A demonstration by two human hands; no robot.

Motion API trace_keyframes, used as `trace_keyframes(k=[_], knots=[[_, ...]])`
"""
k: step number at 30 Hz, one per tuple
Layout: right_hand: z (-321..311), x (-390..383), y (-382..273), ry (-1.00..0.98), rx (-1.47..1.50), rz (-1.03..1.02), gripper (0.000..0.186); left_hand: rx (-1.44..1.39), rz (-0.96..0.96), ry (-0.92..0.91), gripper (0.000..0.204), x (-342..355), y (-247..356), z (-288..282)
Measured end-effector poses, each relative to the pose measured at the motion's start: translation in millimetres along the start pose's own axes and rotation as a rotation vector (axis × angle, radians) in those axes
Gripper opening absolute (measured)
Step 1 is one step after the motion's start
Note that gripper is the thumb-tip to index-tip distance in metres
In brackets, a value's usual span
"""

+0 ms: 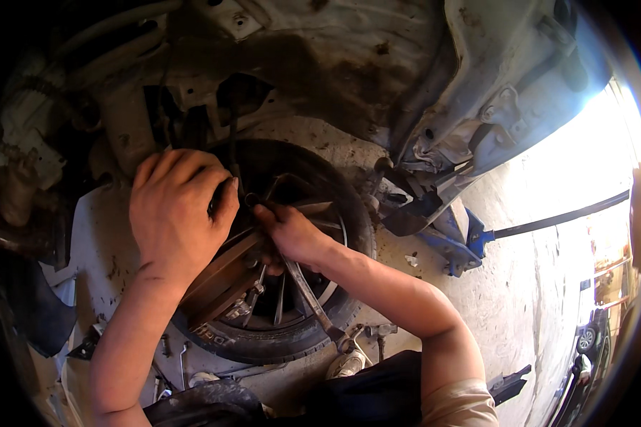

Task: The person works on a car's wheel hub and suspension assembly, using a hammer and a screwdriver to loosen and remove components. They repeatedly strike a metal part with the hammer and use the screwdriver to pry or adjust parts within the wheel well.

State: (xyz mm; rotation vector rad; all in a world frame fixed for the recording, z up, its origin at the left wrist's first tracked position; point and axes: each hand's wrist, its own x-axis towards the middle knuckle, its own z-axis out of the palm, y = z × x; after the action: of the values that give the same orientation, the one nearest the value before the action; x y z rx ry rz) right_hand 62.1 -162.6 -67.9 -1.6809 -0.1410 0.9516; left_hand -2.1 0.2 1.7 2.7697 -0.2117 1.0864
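Observation:
My left hand [180, 206] is up at the dark suspension parts above the rusty brake disc [224, 274]. Its fingers curl over something, with the thumb bent inward; what they grip is hidden. To the right, my right hand [295, 235] is closed round a long metal wrench [308, 295], which slants down to the right from under the palm. That thumb points at a small dark round part [251, 200] between the two hands. Wheel studs and nuts [237, 309] show on the hub at the disc's lower side.
A wheel with a black tyre [352, 213] lies on the concrete floor below the hub. On the right stands a blue floor jack [463, 242] with a long dark handle [563, 213]. The car's wheel arch [320, 64] hangs overhead. Tools, including a small wrench [184, 363], lie near my feet.

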Motion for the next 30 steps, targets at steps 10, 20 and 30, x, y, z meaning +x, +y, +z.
trace_keyframes(k=[10, 20, 30], knots=[[-27, 14, 12, -0.013, -0.321, -0.131, 0.046, 0.010, 0.008, 0.032, 0.008, -2, -2, 3], [-47, 37, 14, 0.070, -0.835, -0.503, 0.034, 0.032, -0.007, 0.014, 0.009, -2, -5, 0], [-44, 34, 41, 0.141, -0.395, -0.543, 0.037, 0.004, -0.001, 0.040, 0.009, -2, -4, 2]])
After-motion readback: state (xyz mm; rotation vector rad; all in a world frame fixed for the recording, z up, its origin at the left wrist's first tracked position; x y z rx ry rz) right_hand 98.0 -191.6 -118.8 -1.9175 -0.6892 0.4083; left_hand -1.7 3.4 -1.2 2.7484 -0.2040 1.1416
